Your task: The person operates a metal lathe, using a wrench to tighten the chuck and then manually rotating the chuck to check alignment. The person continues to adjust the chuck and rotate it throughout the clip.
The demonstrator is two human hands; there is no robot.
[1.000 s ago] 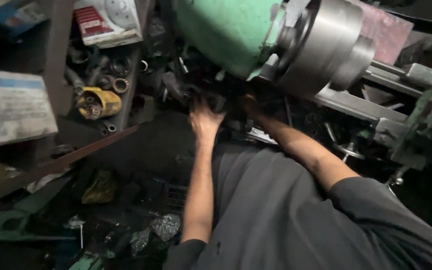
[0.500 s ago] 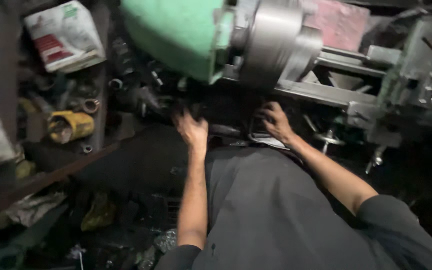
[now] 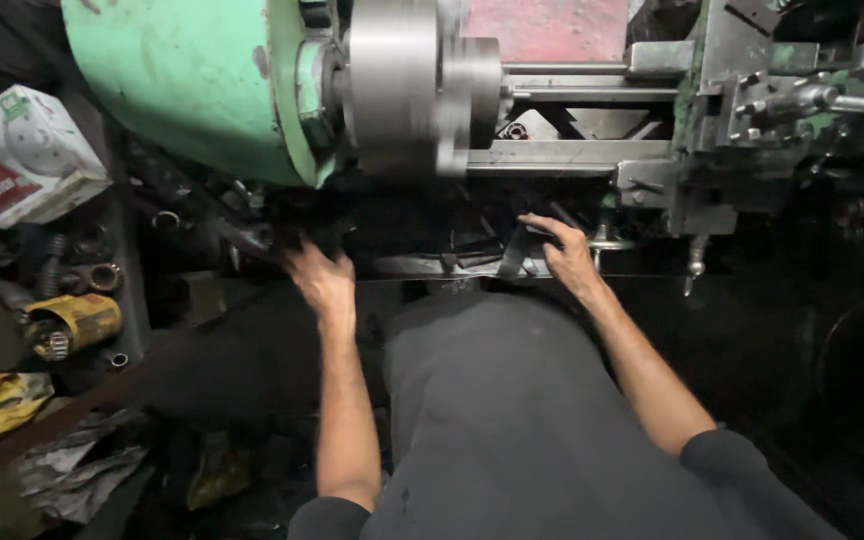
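here the left hand [image 3: 320, 280] reaches, fingers spread open, into dark metal parts [image 3: 252, 235] under the green lathe headstock [image 3: 192, 80]; the right hand [image 3: 564, 255] rests on a dark flat tool [image 3: 514, 252] at the right, grip unclear.

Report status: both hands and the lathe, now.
Left hand open, reaching into dark parts under green lathe head. Right hand resting on tray edge, grip unclear. Chuck blurred.

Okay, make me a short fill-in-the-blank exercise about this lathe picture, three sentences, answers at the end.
The lathe's headstock housing is painted ____.
The left hand reaches into dark clutter below the ____ housing.
The right hand rests under the lathe bed, beside the person's ____ shirt.

Missing words: green; green; grey
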